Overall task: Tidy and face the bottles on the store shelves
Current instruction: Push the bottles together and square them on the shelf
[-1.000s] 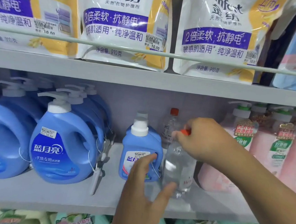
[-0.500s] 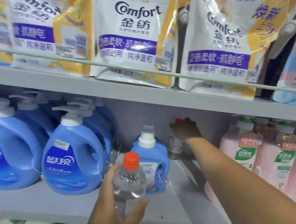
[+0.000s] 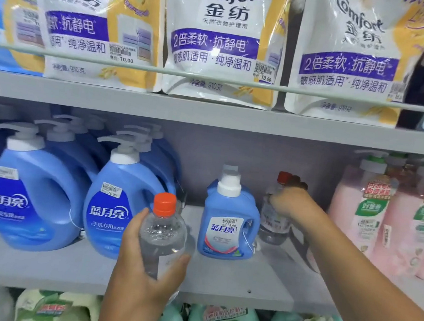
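A: While the clear bottle with the orange cap (image 3: 162,236) is gripped upright by the left hand (image 3: 141,262), fingers and thumb curled round its body, where is it held?

B: In front of the grey shelf (image 3: 220,280), just left of the small blue detergent bottle (image 3: 228,224).

A: And the right hand (image 3: 288,200)?

B: It is wrapped round the neck of a second clear bottle with a red cap (image 3: 275,218), which is stood deep on the shelf, right of the small blue one.

A: What is seen beside the hands?

B: Large blue pump bottles (image 3: 39,195) are lined up left of the left hand; pink pump bottles (image 3: 371,217) are stood right of the right hand.
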Tool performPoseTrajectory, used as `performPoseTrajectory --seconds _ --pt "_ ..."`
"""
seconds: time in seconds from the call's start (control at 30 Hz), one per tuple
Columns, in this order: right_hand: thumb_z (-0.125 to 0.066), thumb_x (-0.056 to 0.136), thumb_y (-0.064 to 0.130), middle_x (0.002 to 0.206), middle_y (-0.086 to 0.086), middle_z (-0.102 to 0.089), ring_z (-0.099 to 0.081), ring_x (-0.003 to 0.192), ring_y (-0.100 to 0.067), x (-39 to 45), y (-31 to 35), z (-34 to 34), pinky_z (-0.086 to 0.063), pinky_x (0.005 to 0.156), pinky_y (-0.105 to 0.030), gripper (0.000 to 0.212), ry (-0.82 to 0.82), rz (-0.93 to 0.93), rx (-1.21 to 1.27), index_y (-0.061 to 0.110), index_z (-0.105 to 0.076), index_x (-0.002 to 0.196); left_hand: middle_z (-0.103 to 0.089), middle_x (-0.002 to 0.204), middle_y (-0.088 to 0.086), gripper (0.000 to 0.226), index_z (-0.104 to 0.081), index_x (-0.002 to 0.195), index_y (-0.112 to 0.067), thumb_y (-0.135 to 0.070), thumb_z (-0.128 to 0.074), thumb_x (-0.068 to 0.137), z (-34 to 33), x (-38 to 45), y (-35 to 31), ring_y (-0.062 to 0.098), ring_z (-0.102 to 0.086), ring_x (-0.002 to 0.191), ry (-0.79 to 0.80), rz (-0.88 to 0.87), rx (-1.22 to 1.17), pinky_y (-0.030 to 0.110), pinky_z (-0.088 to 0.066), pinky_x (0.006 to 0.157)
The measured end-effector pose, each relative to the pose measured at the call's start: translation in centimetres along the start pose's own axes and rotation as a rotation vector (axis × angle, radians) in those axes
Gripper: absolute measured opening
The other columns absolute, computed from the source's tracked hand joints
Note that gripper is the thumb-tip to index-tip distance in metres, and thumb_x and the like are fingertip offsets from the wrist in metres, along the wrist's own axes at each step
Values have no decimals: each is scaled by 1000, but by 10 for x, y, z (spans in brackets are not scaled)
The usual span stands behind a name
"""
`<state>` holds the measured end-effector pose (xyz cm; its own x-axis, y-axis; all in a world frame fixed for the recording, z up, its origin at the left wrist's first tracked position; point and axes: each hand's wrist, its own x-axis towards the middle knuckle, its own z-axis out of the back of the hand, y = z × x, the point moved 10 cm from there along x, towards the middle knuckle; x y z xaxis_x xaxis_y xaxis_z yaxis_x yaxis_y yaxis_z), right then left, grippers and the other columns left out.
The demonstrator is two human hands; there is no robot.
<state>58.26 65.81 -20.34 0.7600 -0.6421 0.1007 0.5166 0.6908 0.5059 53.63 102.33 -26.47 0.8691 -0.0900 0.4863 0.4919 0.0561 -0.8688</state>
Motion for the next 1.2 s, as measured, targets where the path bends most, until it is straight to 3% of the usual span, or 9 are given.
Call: performPoseTrajectory --seconds 0.13,0.2,0.27,0.33,0.43,0.6,0.8,0.87,1.2 --pt "-69 91 26 123 -6 -46 -55 112 -32 -102 -25 23 -49 95 -42 42 -138 145 290 16 -47 125 -63 112 -39 95 -40 128 -61 -3 -88 70 -15 2 0 -10 -66 96 5 8 -22 5 -50 74" --pt "-68 92 21 115 9 -50 -54 107 -16 -139 -28 31 -46 88 -23 33 -236 291 396 30 -50 119 -65 111 -38 95 -40 129 -52 7 -86 71 -35 3 -4 -11 -68 91 60 -2 -65 2 -48 67" --pt "-69 93 21 123 25 -47 -51 106 1 -161 -38 22 -41 82 -5 55 -229 326 548 39 -41 138 -68 115 -30 95 -40 131 -49 3 -89 69 -58 1 -5 -6 -71 90 138 -7 -107 6 -51 65" --pt "-76 89 20 127 31 -53 -58 107 8 -169 -52 -2 -44 80 -1 77 -134 247 715 42 -32 147 -65 123 -28 97 -34 133 -59 -26 -92 62 -76 -3 -2 -5 -69 96 196 12 -104 9 -51 68" --pt "-84 81 22 106 31 -68 -67 97 7 -171 -70 -16 -47 74 -3 59 -122 163 739 48 -49 121 -57 125 -34 87 -29 124 -74 -50 -81 59 -95 -12 5 -5 -67 101 288 36 -68 12 -53 74" --pt "-88 76 23 99 24 -72 -69 89 5 -178 -94 -2 -51 71 -11 50 -91 102 774 41 -60 113 -69 116 -24 90 -42 134 -55 -13 -91 72 -104 -18 10 2 -72 96 327 85 -19 43 -60 85" --pt "-88 73 21 100 18 -75 -72 90 0 -197 -152 34 -56 81 -26 46 -89 52 819 38 -65 110 -76 107 -17 81 -56 119 -56 -46 -89 46 -139 -40 -11 11 -75 92 277 176 -94 40 -59 86" --pt "-89 74 18 99 22 -75 -71 90 3 -202 -181 55 -55 79 -22 47 -99 53 837 40 -65 109 -76 101 -20 75 -57 108 -64 -48 -82 39 -171 -58 -27 8 -75 85 288 165 -120 27 -59 75" --pt "-87 74 8 100 10 -78 -74 93 -8 -234 -409 194 -55 74 -16 52 -294 -31 906 30 -67 117 -75 107 -22 79 -58 107 -67 -46 -84 36 -403 -175 -126 2 -74 92 537 127 -217 29 -55 75"
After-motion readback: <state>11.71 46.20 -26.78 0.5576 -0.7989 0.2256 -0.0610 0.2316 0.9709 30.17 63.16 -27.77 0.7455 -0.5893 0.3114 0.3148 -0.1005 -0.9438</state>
